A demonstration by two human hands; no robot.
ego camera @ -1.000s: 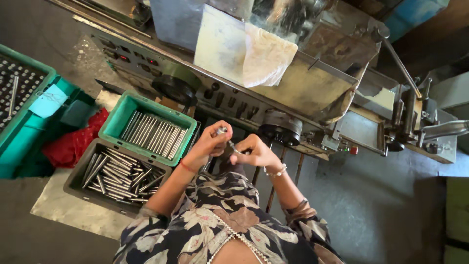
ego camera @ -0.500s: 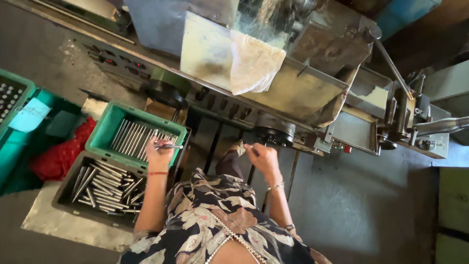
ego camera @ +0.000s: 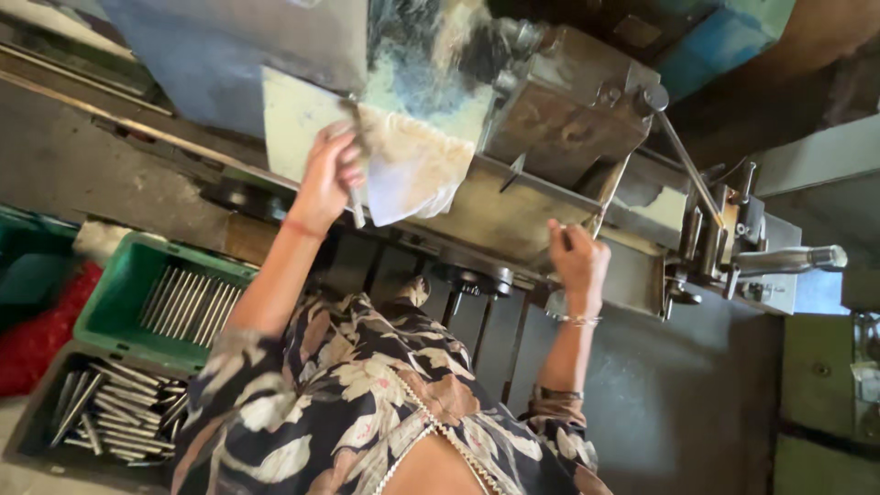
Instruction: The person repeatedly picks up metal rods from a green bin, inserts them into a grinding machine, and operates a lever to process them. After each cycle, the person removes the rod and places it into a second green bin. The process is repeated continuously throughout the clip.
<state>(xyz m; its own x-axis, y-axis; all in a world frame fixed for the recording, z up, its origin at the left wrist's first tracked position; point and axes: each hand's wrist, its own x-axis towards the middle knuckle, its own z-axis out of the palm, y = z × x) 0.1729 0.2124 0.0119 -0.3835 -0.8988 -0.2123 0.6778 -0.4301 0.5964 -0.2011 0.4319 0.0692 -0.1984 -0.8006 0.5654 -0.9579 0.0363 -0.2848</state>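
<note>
Grey machine (ego camera: 550, 183) fills the background. Your left hand (ego camera: 325, 179) pinches a metal rod (ego camera: 357, 209) beside the plastic sheet (ego camera: 403, 170). Your right hand (ego camera: 579, 261) grips the machine's edge, fingers closed.

Grey tray (ego camera: 37, 431) of metal rods (ego camera: 119, 412) — cut off bottom-left.

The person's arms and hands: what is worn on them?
The left hand has a thin red thread at its wrist. The right hand has a thin silvery metal bracelet at its wrist. Short dark sleeves with a pale floral print cover the upper arms; forearms are bare.
</note>
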